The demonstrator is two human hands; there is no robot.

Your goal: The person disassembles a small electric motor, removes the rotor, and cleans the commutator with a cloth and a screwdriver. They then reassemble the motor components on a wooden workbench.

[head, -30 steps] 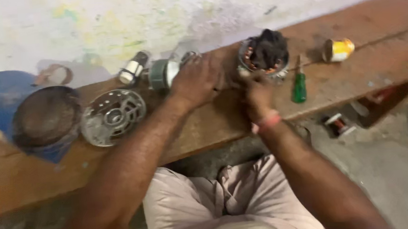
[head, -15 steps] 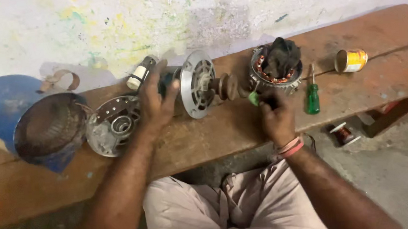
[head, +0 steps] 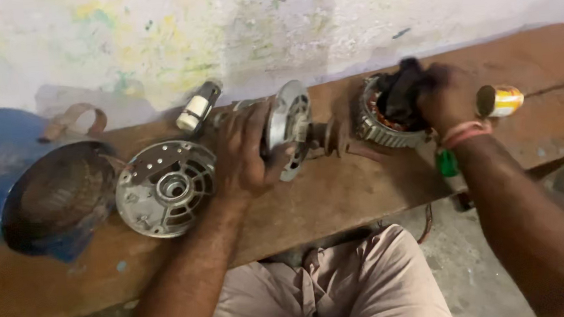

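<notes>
**Motor parts spread on the wooden surface, both hands busy**

The left hand (head: 244,151) holds a round metal end cover with its shaft (head: 290,132), standing on edge on the wooden surface (head: 338,194). The fingers (head: 252,124) are wrapped around the rim of the cover, and the shaft end with a small pulley-like piece points to the right, toward the stator (head: 376,114). Compared with half a second ago, the cover stands at nearly the same place, but the left hand now grips it more from the front.

The right hand (head: 448,95) has moved. Half a second ago it was low, near the front edge of the surface, and held something small and green; now it rests on top of the stator, on the dark bundle of windings or cloth there. Its fingers are closed on this dark material, but how firmly cannot be told, because the hand is blurred. A green screwdriver handle (head: 446,162) shows just below the wrist, right of the stator.

This suggests the person now steadies or takes the stator while the cover part is kept ready just beside it.

Left of the held cover lies a second end cover (head: 163,188), flat, with holes. Farther left is a blue round housing (head: 43,197). Behind the held cover lies a small cylinder capacitor (head: 197,106). Right of the stator lies a small yellow can (head: 502,99).
</notes>
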